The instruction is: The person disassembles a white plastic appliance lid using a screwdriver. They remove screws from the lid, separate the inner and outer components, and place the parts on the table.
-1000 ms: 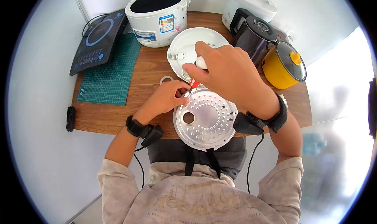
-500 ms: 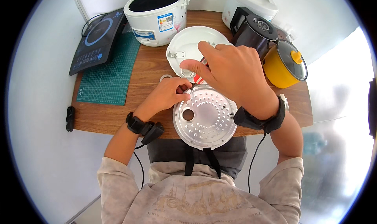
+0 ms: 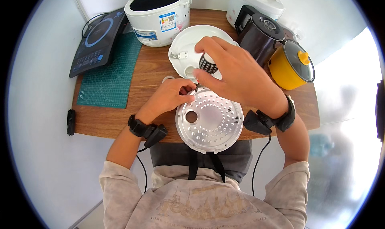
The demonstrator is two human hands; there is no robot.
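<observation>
1. Fingers (image 3: 187, 83) of the left hand (image 3: 166, 96) are half bent, with a narrow gap between thumb and forefinger; whether they pinch anything I cannot tell.
2. That thumb lies by the near-left rim of the metal disc (image 3: 212, 120), and a small dark piece (image 3: 196, 87) shows just beside the forefinger's tip, too small to identify.
3. Above the disc's far edge, the right hand (image 3: 238, 68) curls loosely round a patterned handle (image 3: 207, 65), dark with white marks; its thumb and forefinger stand apart, the handle visible between them, and the other fingers' hold is partly hidden.
4. Covered in raised dimples, the disc has one round hole toward its left and sits at the front edge of the wooden surface (image 3: 100, 122), reaching out over the person's lap.
5. Just behind it lies a shallow white cover (image 3: 196, 36) with a small bracket (image 3: 181, 55) at its left side; a pale ring (image 3: 167, 78) is partly hidden by the left hand.
6. Farther back stands a white cooker body (image 3: 160, 26), open at the top.
7. To the left, a black cooktop (image 3: 96, 40) rests partly on a green mat (image 3: 110, 78).
8. To the right are a dark jug (image 3: 260, 40) and a yellow pot (image 3: 282, 70) with a glass lid, with a white lidded appliance (image 3: 256, 4) behind.
</observation>
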